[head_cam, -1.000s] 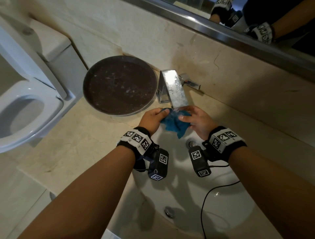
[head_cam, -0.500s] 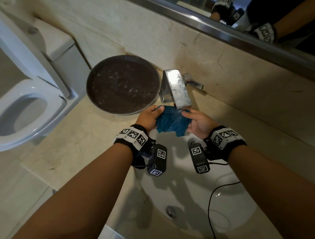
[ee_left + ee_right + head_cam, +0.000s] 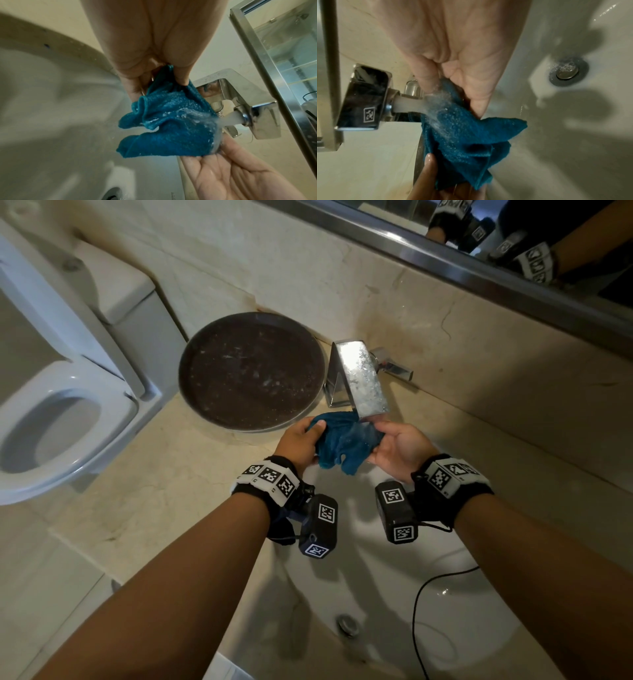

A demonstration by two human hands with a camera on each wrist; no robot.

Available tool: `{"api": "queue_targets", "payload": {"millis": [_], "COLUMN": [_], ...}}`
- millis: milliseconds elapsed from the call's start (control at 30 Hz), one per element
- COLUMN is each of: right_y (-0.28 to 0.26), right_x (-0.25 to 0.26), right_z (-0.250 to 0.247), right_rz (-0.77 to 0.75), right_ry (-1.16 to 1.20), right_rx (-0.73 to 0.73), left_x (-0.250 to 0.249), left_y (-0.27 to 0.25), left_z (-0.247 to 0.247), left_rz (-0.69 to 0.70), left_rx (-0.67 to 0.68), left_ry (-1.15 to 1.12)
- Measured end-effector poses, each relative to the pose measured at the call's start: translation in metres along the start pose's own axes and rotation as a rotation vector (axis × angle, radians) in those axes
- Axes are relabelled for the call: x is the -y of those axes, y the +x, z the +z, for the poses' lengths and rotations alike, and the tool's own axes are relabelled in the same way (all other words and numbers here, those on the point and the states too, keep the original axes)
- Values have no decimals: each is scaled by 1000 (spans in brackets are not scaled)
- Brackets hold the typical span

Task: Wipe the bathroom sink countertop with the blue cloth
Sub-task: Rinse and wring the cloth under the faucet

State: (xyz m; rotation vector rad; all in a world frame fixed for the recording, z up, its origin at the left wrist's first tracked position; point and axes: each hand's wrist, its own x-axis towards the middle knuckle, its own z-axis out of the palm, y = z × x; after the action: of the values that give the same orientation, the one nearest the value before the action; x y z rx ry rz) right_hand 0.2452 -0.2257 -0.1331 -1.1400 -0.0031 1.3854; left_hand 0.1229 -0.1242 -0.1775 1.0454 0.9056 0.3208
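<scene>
The blue cloth [image 3: 346, 441] is bunched and wet, and hangs over the white sink basin [image 3: 376, 594] just under the chrome faucet [image 3: 359, 378]. My left hand [image 3: 313, 434] pinches its left edge between thumb and fingers. My right hand [image 3: 383, 440] pinches the right edge. In the left wrist view a water stream [image 3: 229, 119] from the spout hits the cloth [image 3: 171, 129]. The right wrist view shows the same stream [image 3: 409, 104] splashing on the cloth [image 3: 464, 135]. The beige marble countertop [image 3: 154, 491] lies to the left of the basin.
A round dark tray [image 3: 251, 371] sits on the counter left of the faucet, against the wall. A white toilet [image 3: 51, 422] stands beyond the counter's left edge. A mirror [image 3: 479, 251] runs along the back wall. The drain [image 3: 347, 625] and a black cable [image 3: 421, 611] are in the basin.
My hands have drawn apart, and the cloth is stretched wider between them under the spout. The right hand has turned its palm more upward.
</scene>
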Motion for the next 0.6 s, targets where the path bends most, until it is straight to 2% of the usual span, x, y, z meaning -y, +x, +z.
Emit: {"api": "queue_targets", "payload": {"millis": [233,433,600], "right_y": [-3,-7,-11], "right_x": [4,12,11], "right_z": [-5,-25,-42], "right_rz": [-19,-23,-62], "right_ry": [-15,-99,-139], "right_rx": [5,-110,-208], "left_x": [1,2,1], "left_y": [7,7,5], "left_z": [10,27,39], "left_rz": [1,-64,-67], "left_rx": [40,114,163], "left_ry": [-141,-231,-242]}}
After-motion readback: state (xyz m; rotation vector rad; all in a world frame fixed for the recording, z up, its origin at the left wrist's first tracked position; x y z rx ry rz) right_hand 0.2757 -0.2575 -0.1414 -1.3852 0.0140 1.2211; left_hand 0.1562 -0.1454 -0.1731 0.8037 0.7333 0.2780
